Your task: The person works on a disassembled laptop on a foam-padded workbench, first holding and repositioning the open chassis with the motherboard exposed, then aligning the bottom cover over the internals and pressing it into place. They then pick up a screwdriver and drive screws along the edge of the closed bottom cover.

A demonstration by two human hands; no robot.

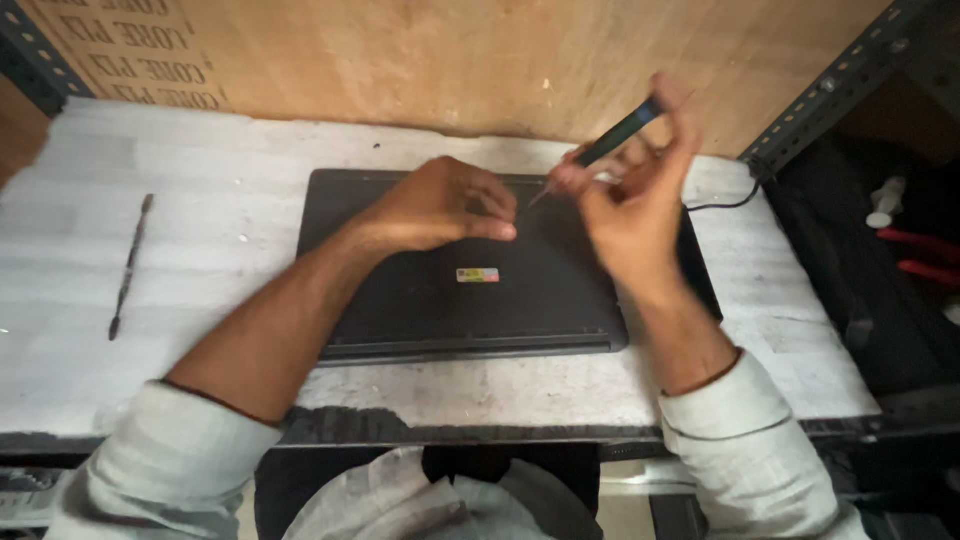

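**Between your hands: screwdriver tip angled down-left at the laptop's far edge**

On the counter (pixel 60 300), far to your left, a thin dark probe tool (pixel 130 265) lies alone, running near to far. Your left hand (pixel 440 205) rests fingers-curled on the black laptop (pixel 470 300), pinching near its back edge; whether it holds anything small you cannot tell. Your right hand (pixel 635 190) is clamped on a slim screwdriver (pixel 610 143), its long axis slanting from upper right down-left, tip just beside the left fingertips. A black cable (pixel 722 203) trails off right.

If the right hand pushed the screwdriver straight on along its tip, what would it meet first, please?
Most likely the left hand, whose fingertips sit just beyond the screwdriver tip held by the right hand, or the black laptop under it; depth is unclear.
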